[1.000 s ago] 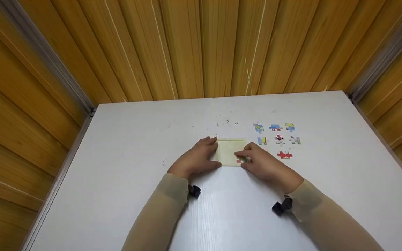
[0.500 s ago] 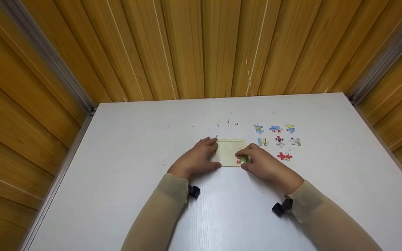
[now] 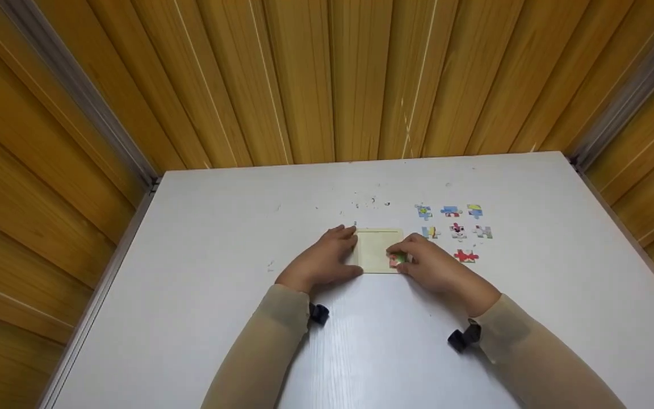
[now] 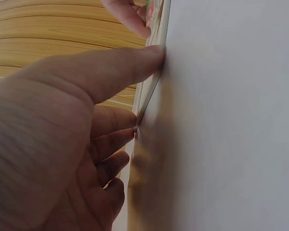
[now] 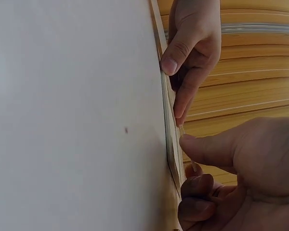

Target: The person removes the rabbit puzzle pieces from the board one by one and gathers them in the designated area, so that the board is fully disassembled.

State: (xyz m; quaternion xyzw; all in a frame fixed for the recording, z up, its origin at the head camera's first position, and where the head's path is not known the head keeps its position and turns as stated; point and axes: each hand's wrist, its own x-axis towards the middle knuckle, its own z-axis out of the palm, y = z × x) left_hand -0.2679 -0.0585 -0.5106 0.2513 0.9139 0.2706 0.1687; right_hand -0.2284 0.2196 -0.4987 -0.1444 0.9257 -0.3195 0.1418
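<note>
A pale wooden puzzle tray (image 3: 372, 247) lies flat on the white table in the head view. My left hand (image 3: 325, 259) grips its left side, thumb at the near corner and fingertips by the far one. In the left wrist view that thumb rests against the tray's edge (image 4: 154, 79). Over the tray's near right corner, my right hand (image 3: 435, 264) pinches a red and green jigsaw piece (image 3: 393, 261) between thumb and fingers. Seen edge-on in the right wrist view, the piece (image 5: 181, 130) is tilted above the tray; its far part is hidden by the fingers.
Several loose jigsaw pieces lie in rough rows to the right of the tray, among them a red one (image 3: 465, 256) and a blue one (image 3: 451, 211). Small dark specks mark the white table (image 3: 219, 227) beyond the tray. Wood-patterned walls (image 3: 327, 79) enclose its back and sides.
Both hands keep nearly the same places on the tray. The jigsaw piece shifts and tilts slightly under my right fingers. The whole head view drifts a little.
</note>
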